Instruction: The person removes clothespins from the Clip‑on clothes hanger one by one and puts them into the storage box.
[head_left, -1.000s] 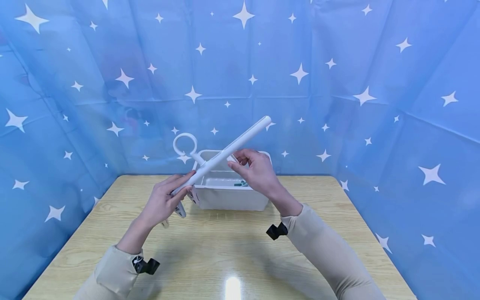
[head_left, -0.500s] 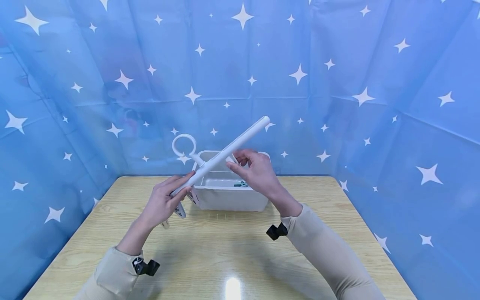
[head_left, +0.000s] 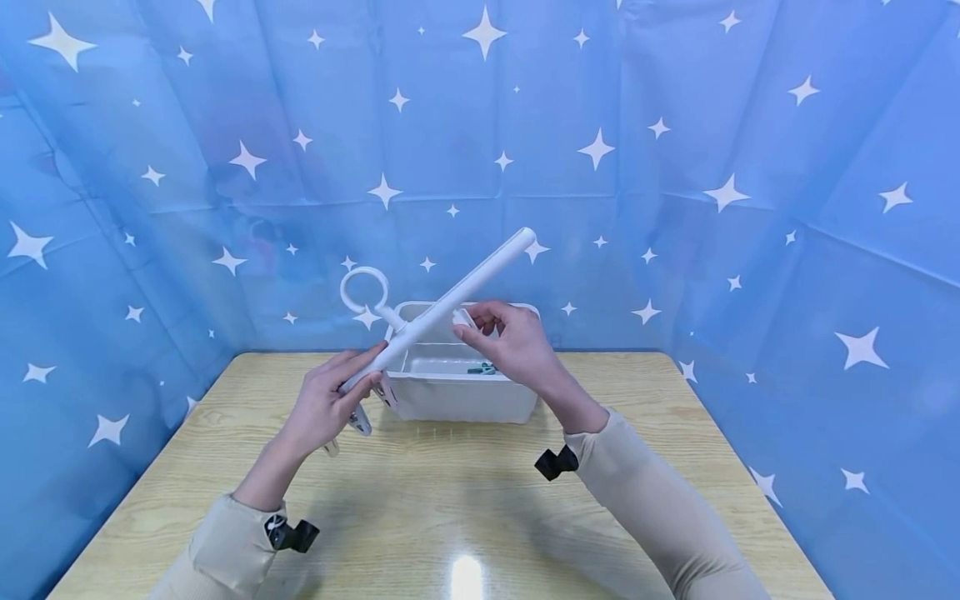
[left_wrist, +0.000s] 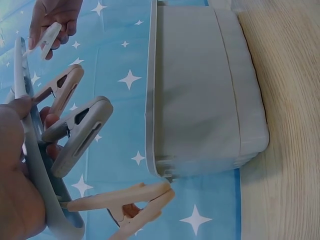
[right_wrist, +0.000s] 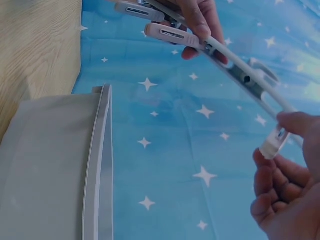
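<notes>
A white clip hanger with a ring hook is held up at a slant in front of the tub. My left hand grips its lower end, thumb beneath the bar. From that end hang a pinkish clothespin, a grey clothespin and a beige clothespin. Between thumb and fingers, my right hand pinches a white clothespin by the bar's upper half. In the right wrist view this clothespin's end meets the hollow underside of the bar.
A white tub stands on the wooden table behind the hands. Inside it lie some small green clothespins. Blue star-printed cloth surrounds the table at the back and sides.
The hanger's upper end has shifted slightly up and to the left. Both hands stay in nearly the same place, the right one still pinching the white clothespin.
</notes>
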